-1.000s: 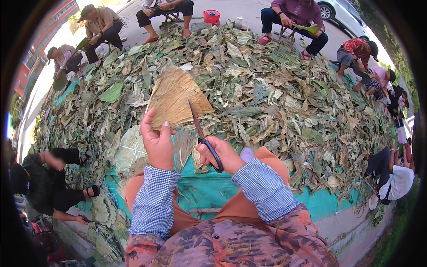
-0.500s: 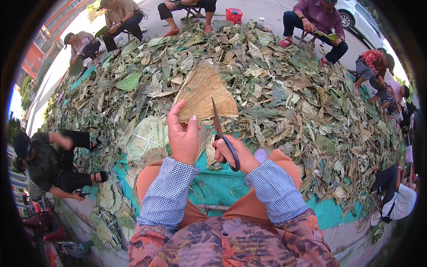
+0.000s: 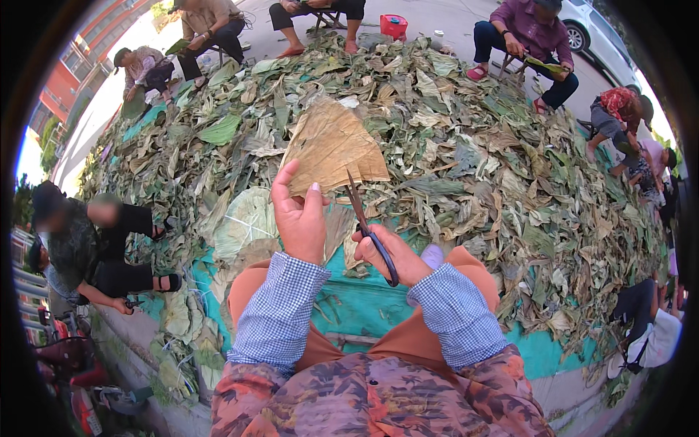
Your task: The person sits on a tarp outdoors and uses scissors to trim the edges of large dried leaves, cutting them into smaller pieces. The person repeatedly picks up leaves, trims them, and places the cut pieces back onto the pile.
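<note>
My left hand [image 3: 300, 215] grips the lower left edge of a dry, tan folded leaf [image 3: 336, 146], its thumb and forefinger pointing up along it. The leaf fans out above the fingers in a rough wedge. In my right hand [image 3: 393, 255] is a pair of scissors [image 3: 358, 204] with dark handles and rusty brown blades. Their tips point up toward the leaf's lower edge, and the blades look nearly closed. Whether the tips touch the leaf I cannot tell. Under and beyond both hands spreads a big heap of dried leaves [image 3: 466, 182].
A round tied bundle of pale leaves [image 3: 246, 222] lies left of my left hand. Teal sheeting [image 3: 357, 302] shows between my knees. Several people sit around the heap, one close on the left holding a cutting tool [image 3: 133, 304]. A red container [image 3: 393, 27] and a white car [image 3: 597, 40] are farther off.
The leaf has shifted slightly left and tilted in my left hand. The scissors' handles have turned a little, and the whole view has moved slightly.
</note>
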The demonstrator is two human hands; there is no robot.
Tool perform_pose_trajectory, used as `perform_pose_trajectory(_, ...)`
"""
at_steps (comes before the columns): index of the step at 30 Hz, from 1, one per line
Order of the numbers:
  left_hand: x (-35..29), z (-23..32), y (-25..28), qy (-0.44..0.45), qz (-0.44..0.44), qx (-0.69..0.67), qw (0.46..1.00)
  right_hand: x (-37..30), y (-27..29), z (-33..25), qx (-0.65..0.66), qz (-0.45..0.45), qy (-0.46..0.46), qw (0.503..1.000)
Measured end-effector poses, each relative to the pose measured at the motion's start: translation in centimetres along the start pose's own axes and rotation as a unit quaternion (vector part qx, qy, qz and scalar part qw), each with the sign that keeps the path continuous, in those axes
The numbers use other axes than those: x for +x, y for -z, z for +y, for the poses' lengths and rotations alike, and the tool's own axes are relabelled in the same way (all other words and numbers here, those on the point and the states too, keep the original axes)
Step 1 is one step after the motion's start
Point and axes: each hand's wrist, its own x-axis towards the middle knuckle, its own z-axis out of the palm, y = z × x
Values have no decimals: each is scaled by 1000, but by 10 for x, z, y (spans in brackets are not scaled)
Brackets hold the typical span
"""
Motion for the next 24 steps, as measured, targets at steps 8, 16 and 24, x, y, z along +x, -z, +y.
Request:
perform_pose_trajectory(8,-11,0,-5,-9,-57,61,996,2,-3,-2,30,20,-10,999)
perform_pose_trajectory(16,-9,-1,-4,-6,-61,60,996,1,-1,-5,51,49,-34,997)
perform_pose_trajectory(24,-5,-6,-3,-19,-36,27,999,-1,-1,-4,75,29,-43,996)
